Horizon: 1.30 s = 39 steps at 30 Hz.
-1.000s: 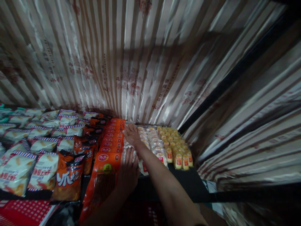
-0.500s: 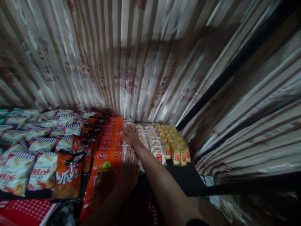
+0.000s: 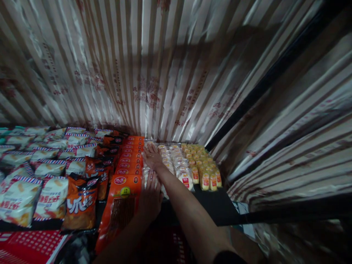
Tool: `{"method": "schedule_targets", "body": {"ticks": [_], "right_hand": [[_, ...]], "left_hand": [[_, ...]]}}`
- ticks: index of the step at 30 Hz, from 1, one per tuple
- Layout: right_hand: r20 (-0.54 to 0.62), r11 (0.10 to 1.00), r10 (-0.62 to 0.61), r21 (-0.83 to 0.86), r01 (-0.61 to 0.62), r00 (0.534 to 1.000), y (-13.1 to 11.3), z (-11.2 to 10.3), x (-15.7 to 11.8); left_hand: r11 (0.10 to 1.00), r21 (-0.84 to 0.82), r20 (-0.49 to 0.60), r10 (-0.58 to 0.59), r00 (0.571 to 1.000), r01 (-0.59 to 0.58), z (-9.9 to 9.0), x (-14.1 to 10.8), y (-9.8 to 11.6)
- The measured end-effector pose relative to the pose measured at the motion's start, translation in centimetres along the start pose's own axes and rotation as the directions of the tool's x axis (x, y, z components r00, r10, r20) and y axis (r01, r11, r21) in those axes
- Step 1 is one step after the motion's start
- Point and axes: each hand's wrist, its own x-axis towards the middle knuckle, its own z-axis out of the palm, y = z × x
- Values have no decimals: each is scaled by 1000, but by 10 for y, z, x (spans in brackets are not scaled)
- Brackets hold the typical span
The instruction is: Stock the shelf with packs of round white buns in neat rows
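My right hand (image 3: 153,157) lies flat, fingers stretched out, over the far part of a row of clear-wrapped pale packets (image 3: 146,174). Nearer to me, my left hand (image 3: 150,198) rests on the front of that same row with its fingers extended. Both hands touch the packets and partly cover them. Just left of them runs a row of overlapping orange snack packs (image 3: 128,161); the front pack (image 3: 118,205) shows brown strips through a window. To the right of my right forearm sit round white wrapped cakes (image 3: 185,179).
Small yellow packaged cakes (image 3: 205,165) stand in rows at the right end of the black shelf (image 3: 214,205). White snack bags (image 3: 20,198) and dark orange bags (image 3: 81,201) fill the left. A striped curtain (image 3: 154,66) hangs behind; a black pole (image 3: 264,80) slants at right. A red basket (image 3: 33,242) is below.
Both hands stay almost in the same place on the packets. The view has shifted very slightly, and the goods look otherwise the same.
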Motion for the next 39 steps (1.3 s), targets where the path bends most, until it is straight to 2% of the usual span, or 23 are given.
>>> {"method": "schedule_targets", "body": {"ticks": [5, 11, 14, 20, 23, 31, 39], "right_hand": [[48, 1000, 7, 30, -9, 999, 1, -2, 3], [41, 1000, 28, 12, -29, 999, -1, -11, 6], [60, 1000, 26, 6, -27, 998, -2, -8, 4], [19, 999, 33, 17, -33, 999, -1, 1, 2], [12, 999, 34, 33, -35, 999, 0, 0, 3], [-19, 999, 22, 46, -21, 1000, 2, -9, -4], [53, 998, 15, 63, -18, 998, 5, -8, -5]], "left_hand": [[1000, -19, 23, -7, 1000, 7, 0, 0, -1], [999, -44, 85, -17, 996, 21, -6, 4, -1], [999, -35, 53, -18, 998, 20, -5, 3, 0], [1000, -25, -63, 2, 998, -4, 0, -1, 2], [1000, -19, -87, 12, 996, -14, -1, -1, 2], [999, -49, -37, 14, 999, -16, -1, 0, 0], [1000, -31, 8, -1, 1000, 2, -1, 0, 1]]}}
